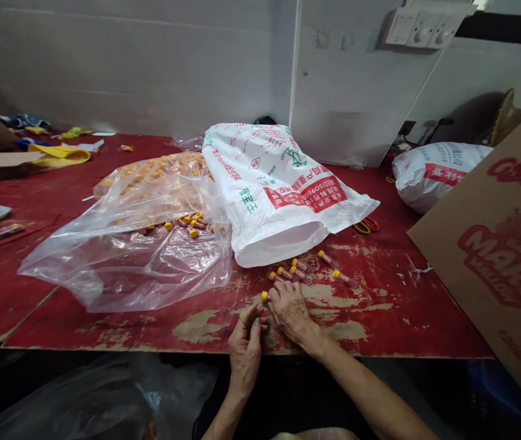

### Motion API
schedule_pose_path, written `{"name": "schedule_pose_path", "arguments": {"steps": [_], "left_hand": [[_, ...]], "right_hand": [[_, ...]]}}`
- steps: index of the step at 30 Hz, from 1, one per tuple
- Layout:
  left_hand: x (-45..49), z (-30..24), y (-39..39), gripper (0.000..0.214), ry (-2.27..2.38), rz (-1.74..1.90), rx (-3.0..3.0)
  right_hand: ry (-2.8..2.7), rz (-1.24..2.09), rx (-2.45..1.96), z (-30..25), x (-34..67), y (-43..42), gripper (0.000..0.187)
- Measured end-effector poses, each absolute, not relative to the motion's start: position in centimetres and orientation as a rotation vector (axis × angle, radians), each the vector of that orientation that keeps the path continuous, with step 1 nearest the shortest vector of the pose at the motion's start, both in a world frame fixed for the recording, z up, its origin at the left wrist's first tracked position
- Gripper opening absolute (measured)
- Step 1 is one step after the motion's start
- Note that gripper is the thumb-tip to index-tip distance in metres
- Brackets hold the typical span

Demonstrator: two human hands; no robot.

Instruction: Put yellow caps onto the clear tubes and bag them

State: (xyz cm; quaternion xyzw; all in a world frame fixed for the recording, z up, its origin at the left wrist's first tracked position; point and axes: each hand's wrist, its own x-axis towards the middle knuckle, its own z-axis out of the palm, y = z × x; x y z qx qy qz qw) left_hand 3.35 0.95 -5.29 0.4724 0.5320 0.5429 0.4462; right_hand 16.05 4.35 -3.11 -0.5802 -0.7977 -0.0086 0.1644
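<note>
My right hand (291,311) rests on the red table with its fingers closed over a small tube; only the yellow cap (265,296) sticks out past the fingertips. Just left of it, at the table's front edge, my left hand (246,342) is held with curved fingers and the thumb apart, and I see nothing in it. Several clear yellow-capped tubes (301,266) with reddish contents lie beyond my right hand. Behind them is the open mouth of a white woven sack (283,241). A large clear plastic bag (118,263) holds many more such tubes.
A cardboard box (494,244) leans in at the right. Behind it sits another stuffed white sack (439,168). Scissors with red and yellow handles (367,226) lie by the woven sack. A yellow strap (61,154) is at the back left. The red table (407,330) has worn patches.
</note>
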Motion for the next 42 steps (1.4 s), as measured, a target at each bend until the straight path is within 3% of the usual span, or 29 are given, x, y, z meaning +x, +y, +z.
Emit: {"name": "schedule_pose_path", "arguments": {"steps": [5, 11, 17, 23, 30, 34, 37, 42], "left_hand": [[3.4, -4.9, 0.7, 0.031, 1.323, 1.351, 1.161], [3.4, -5.4, 0.7, 0.031, 1.335, 1.337, 1.217], [3.7, -5.5, 0.8, 0.032, 1.388, 1.278, 1.214], [4.4, -4.3, 1.4, 0.031, 1.405, 1.268, 1.082], [5.5, -2.5, -0.4, 0.043, 1.064, 1.141, 0.671], [6.0, -2.0, -1.1, 0.038, 0.827, 1.153, 0.385], [5.0, -1.9, -0.4, 0.036, 0.839, 1.294, 0.234], [3.3, -1.9, 0.3, 0.035, 0.891, 1.32, 0.166]], "right_hand": [[-2.268, 0.344, -1.595, 0.0, 23.1, 0.7, 0.025], [-2.507, 0.158, -2.342, 1.4, 30.2, -0.5, 0.029], [-2.519, 0.216, -2.348, -0.5, 29.9, 0.1, 0.023], [-2.485, 0.063, -2.367, -0.8, 31.0, -0.4, 0.026], [-2.002, 0.304, -1.803, -1.5, 25.1, -1.3, 0.031], [-1.947, 0.456, -1.434, -1.4, 17.9, -1.2, 0.027], [-2.074, 0.296, -1.408, -1.0, 16.4, 1.1, 0.027], [-2.177, -0.242, -1.821, -2.2, 17.1, 6.2, 0.014]]}}
